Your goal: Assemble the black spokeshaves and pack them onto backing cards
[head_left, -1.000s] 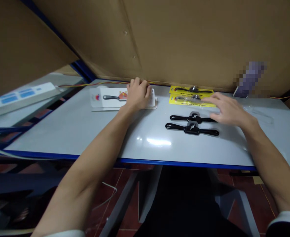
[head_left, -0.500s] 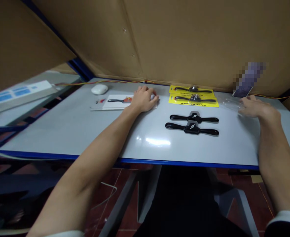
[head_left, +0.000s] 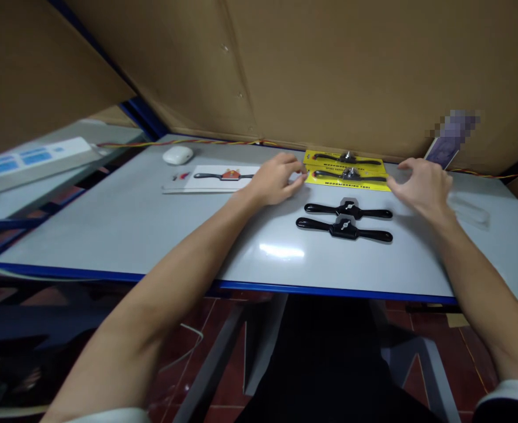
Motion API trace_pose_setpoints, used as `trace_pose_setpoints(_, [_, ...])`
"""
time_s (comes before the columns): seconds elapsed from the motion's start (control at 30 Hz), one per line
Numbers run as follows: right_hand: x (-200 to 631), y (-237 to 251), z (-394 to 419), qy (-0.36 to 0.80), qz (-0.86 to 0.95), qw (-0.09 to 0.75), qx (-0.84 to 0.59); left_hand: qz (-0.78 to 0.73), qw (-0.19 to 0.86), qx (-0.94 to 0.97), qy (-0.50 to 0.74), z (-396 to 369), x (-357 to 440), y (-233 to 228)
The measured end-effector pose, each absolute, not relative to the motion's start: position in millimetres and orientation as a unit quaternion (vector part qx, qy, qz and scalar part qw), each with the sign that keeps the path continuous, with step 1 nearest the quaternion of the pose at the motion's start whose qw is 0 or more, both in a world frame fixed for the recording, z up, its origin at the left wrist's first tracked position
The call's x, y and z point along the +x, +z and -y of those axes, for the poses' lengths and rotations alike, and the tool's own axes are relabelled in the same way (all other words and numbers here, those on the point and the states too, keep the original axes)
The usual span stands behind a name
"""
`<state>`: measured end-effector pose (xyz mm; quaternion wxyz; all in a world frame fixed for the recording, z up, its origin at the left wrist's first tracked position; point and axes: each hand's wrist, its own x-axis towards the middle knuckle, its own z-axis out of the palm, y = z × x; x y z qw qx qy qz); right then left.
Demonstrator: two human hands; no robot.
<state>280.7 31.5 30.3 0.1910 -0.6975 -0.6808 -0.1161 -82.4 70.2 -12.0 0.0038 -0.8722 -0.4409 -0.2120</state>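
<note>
Two yellow cards, each with a black spokeshave on it, lie one behind the other at the back of the table; the front one is the nearer yellow card [head_left: 347, 185], the other the rear yellow card [head_left: 308, 156]. My left hand [head_left: 279, 179] is at the left end of the nearer card, thumb and fingers apart. At its right end is my right hand [head_left: 426, 185], fingers spread, thumb by the card's corner. Neither hand visibly grips anything. In front lie two loose black spokeshaves, the upper spokeshave [head_left: 376, 213] and the lower spokeshave [head_left: 345, 229].
A white card pack [head_left: 204, 185] picturing a spokeshave lies left of my left hand. Behind it sits a white rounded case [head_left: 178, 155]. Clear plastic [head_left: 473, 212] lies right of my right hand. A phone-like object [head_left: 444, 150] leans on the back panel. A power strip [head_left: 34, 161] is far left.
My left hand has moved right, off the white card pack to the yellow card's left end. My right hand has left the clear plastic and moved left to the card's right end.
</note>
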Motion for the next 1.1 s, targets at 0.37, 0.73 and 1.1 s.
trace_pose_setpoints(0.37, [245,17,-17,0.127,0.861,0.097,-0.483,0.318,-0.1,-0.932,-0.145,-37,-31,-13])
trace_pose_setpoints(0.73, [243,12,-18,0.039,0.875,0.113,-0.468,0.329,-0.13,-0.911,-0.214,-39,-35,-13])
trace_pose_setpoints(1.1, [270,2,-44,0.012,0.813,0.248,-0.527,0.451,-0.043,-0.853,-0.258,-65,-56,-34])
